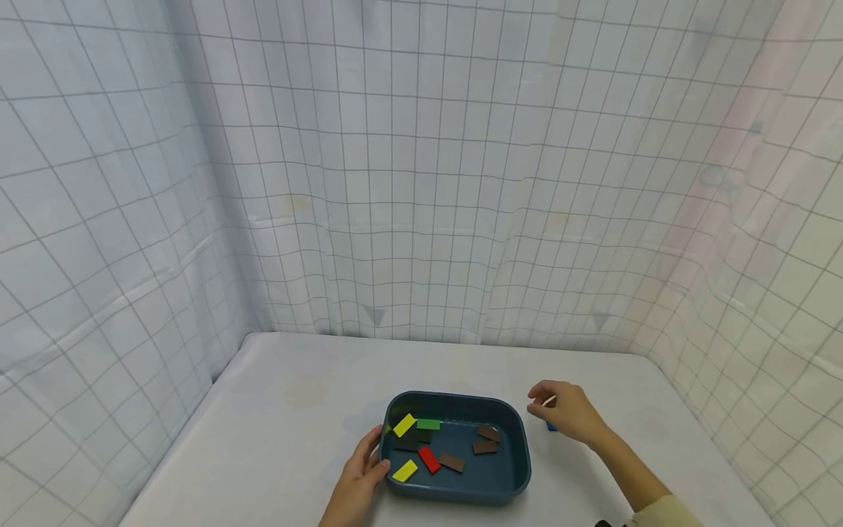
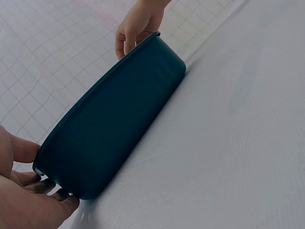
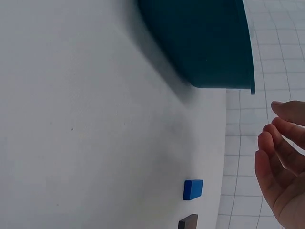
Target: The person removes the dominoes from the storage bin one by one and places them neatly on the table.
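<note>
The left hand (image 1: 358,477) pinches the rim of the blue-green tray (image 1: 484,477) on the tabletop (image 1: 296,424); the right hand (image 1: 568,411), loosely curled and seemingly empty, hovers near the blue block (image 3: 192,190) beside it; a left-hand tug could jolt the tray, shifting its loose blocks (image 1: 429,460).

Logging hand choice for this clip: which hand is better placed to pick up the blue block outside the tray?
Probably the right hand: it looks empty and hovers near the blue block, while the left hand grips the opposite side of the tray.
</note>
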Demonstrator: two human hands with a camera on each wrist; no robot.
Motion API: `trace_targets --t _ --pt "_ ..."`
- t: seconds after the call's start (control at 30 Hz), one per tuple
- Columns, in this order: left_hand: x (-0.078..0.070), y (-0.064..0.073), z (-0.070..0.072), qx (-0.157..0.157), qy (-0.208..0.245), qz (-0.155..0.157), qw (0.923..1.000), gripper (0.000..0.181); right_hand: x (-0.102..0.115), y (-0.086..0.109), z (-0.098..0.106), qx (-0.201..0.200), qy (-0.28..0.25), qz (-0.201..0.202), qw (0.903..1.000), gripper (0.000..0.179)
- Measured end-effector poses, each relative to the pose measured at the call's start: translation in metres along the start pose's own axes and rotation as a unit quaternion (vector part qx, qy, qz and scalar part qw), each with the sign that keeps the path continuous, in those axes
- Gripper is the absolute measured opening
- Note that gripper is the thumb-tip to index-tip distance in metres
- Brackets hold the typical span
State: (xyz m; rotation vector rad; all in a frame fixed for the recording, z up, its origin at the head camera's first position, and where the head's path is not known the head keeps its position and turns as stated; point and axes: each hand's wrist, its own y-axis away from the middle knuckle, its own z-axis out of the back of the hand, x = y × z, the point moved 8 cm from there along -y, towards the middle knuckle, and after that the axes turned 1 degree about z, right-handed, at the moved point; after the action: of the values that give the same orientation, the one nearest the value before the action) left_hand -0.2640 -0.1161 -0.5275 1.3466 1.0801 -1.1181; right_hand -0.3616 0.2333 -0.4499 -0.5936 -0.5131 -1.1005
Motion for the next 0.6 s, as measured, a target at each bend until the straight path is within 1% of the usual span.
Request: trace_targets --t 0.17,0.33,0.5,0.6 --pt "-0.001 0.001 -0.001 0.007 0.012 -0.004 0.9999 0.061 0.017 -0.004 -0.009 0.014 -0.013 0.041 0.999 0.019" --pt "-0.001 0.001 -0.001 0.002 0.013 0.0 0.9999 0.061 0.036 -0.007 -0.021 0.033 -0.018 0.086 0.9956 0.022" --pt "0.0 0.0 0.0 0.001 0.015 0.002 0.9999 0.062 0.053 -0.01 -0.046 0.067 -0.025 0.123 0.9898 0.022" --pt "0.001 0.0 -0.001 0.002 0.018 0.002 0.9998 0.061 0.062 -0.012 -0.064 0.089 -0.033 0.133 0.9865 0.022"
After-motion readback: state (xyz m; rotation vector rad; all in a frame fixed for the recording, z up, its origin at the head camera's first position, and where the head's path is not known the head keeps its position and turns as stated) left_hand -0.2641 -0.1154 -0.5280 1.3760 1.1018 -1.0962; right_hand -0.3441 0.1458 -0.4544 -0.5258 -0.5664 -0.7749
